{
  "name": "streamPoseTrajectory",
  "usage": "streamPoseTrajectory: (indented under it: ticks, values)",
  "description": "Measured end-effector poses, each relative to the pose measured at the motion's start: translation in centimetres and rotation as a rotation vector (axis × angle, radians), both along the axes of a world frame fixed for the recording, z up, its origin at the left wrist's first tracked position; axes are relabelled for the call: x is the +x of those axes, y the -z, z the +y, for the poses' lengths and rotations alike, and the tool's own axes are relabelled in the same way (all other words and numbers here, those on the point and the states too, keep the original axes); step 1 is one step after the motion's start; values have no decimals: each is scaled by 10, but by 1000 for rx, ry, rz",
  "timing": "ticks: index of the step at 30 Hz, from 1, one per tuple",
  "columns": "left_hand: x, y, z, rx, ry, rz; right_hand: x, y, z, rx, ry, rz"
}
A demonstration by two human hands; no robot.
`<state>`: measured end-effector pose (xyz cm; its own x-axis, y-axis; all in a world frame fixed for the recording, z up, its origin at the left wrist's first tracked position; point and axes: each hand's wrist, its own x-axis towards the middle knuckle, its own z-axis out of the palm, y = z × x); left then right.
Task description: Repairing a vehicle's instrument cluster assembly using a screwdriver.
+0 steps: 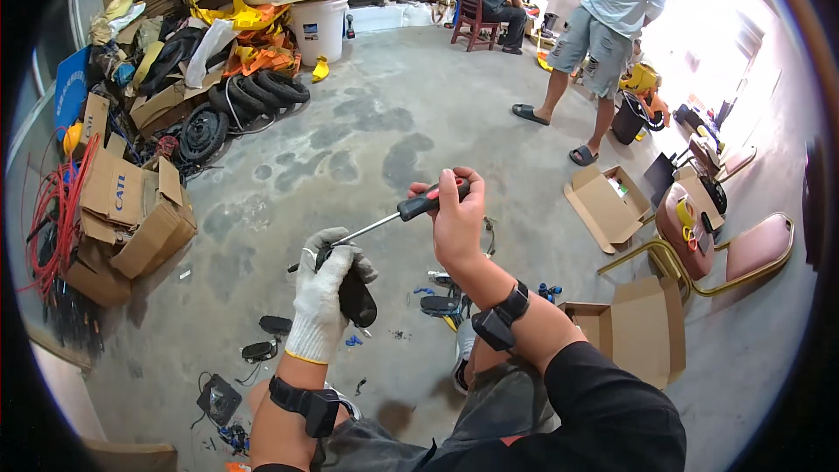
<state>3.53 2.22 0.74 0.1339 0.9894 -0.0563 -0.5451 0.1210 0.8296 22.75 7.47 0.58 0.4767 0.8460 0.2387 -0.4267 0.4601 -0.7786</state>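
Note:
My right hand (458,218), bare, is closed around the black and red handle of a screwdriver (418,204). Its metal shaft slants down to the left, and the tip meets a dark piece between the fingers of my left hand (320,293). That hand wears a white and grey work glove and grips a black rounded part (357,300), which sticks out below the fingers. The glove hides much of the part, so I cannot tell its exact kind. Below on the floor lie small black housings (260,351) with wires, and another dark unit (439,305).
Cardboard boxes (131,201), red cable (61,218) and tyres (203,133) crowd the left side. Open cartons (612,201) and a pink chair (759,253) with tools stand at right. One person (612,17) stands ahead; another (498,0) sits farther back.

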Motion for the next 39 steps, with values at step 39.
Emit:
streamPoseTrajectory:
  ticks: [39]
  values:
    - [-18,6,-8,54,-25,-84,1,3,-44,289,58,-483]
